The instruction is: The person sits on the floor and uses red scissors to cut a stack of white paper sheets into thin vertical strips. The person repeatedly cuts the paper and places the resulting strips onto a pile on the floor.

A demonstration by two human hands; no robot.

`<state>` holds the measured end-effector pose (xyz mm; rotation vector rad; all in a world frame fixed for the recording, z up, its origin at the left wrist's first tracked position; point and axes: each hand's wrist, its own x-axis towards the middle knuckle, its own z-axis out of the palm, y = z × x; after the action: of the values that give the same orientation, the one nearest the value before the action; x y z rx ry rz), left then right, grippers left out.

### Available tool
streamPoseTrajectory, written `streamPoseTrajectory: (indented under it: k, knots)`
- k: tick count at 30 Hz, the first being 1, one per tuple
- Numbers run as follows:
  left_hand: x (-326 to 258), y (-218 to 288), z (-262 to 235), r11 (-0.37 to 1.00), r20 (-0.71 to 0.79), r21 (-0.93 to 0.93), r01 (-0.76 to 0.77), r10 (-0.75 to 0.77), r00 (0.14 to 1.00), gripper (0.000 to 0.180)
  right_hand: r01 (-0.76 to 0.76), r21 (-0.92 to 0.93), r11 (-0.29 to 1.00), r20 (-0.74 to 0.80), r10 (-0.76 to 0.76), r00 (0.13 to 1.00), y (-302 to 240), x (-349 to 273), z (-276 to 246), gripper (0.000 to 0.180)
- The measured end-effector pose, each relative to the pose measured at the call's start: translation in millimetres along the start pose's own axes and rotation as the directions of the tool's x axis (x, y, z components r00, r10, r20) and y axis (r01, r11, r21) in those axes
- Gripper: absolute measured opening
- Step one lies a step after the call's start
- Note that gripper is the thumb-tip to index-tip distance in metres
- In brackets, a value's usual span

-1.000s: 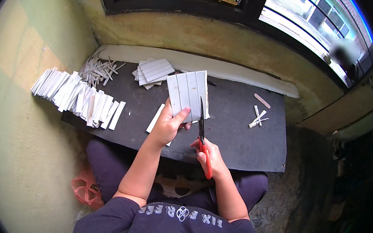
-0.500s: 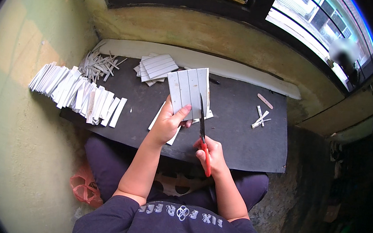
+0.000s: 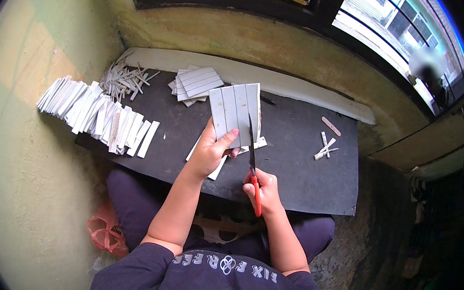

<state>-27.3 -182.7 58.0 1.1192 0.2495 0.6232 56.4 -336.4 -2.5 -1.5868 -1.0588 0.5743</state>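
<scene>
Here, the left hand firmly grips the lined card by its lower edge, above the counter, while the right hand curls around the scissors, blades at the card's right side. Following the line with long, even strokes should keep the cut straight.
</scene>
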Motion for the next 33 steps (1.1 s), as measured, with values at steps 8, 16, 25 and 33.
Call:
streamPoseTrajectory:
  k: [8, 16, 25, 33]
  knots:
    - [0.7, 2.7, 0.0, 0.999, -0.021, -0.03, 0.017, -0.017, 1.0, 0.031, 0.001, -0.049, 0.999, -0.036, -0.003, 0.999, 3.9, 1.9, 2.3, 0.043]
    - [1.3, -2.8, -4.5, 0.999, -0.044, -0.043, 0.02, -0.022, 0.999, 0.03, 0.041, -0.064, 0.997, -0.091, -0.047, 0.995, 7.8, 2.1, 8.1, 0.046]
    - [1.1, 3.8, -6.5, 0.999, -0.08, 0.052, -0.008, 0.013, 0.997, 0.032, 0.019, -0.072, 0.997, -0.129, -0.028, 0.991, 2.1, 5.0, 10.4, 0.045]
    - [19.4, 17.1, -8.8, 0.928, -0.188, 0.238, -0.285, 0.332, 0.924, 0.031, 0.061, -0.126, 0.99, -0.039, -0.066, 0.997, -0.3, 3.9, 4.6, 0.047]
